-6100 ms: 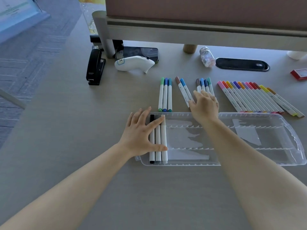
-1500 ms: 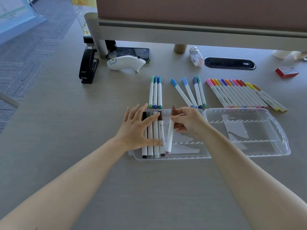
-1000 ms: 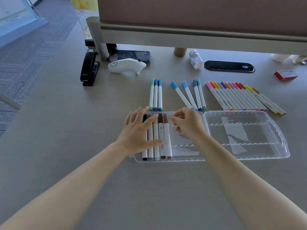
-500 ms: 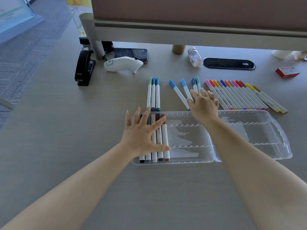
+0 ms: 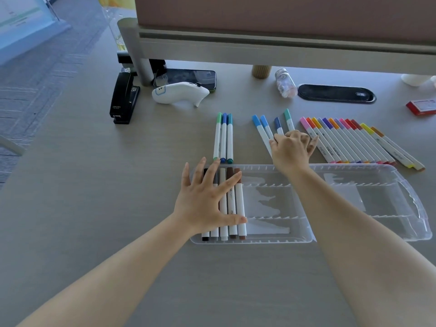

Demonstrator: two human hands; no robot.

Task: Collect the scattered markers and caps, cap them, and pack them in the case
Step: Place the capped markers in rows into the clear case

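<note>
Desk (image 5: pixel 94 208): grey surface bearing everything; a stapler (image 5: pixel 123 97) and a white handheld device (image 5: pixel 180 93) lie at its far left, well apart from the work
Case (image 5: pixel 354 237): clear, open, lying flat just in front of the loose markers; only its left end is filled
Warm-coloured row (image 5: pixel 354 145): capped markers, pink through orange-brown, side by side beyond the case's right half; untouched
Packed markers (image 5: pixel 232 208): five capped markers, black to brown, side by side in the case's left end
Green-blue trio (image 5: pixel 223 138): three capped markers touching one another, just beyond the case's left end
Blue group (image 5: pixel 264 128): four loose capped markers between the trio and the warm row
Left hand (image 5: pixel 207 204): fingers spread straight, pressing flat on the packed markers; grasping nothing
Right hand (image 5: pixel 291 149): fingers curled down onto the blue group; whether any marker is yet pinched cannot be told
Step in hand: packing; fetching the next marker from the blue group
Next move: likely calls for lifting one blue marker and seating it beside the brown one
Change: a second and a half ago the right hand was lowering a brown marker into the case; that marker now lies packed, and the hand has gone out to the blue group
</note>
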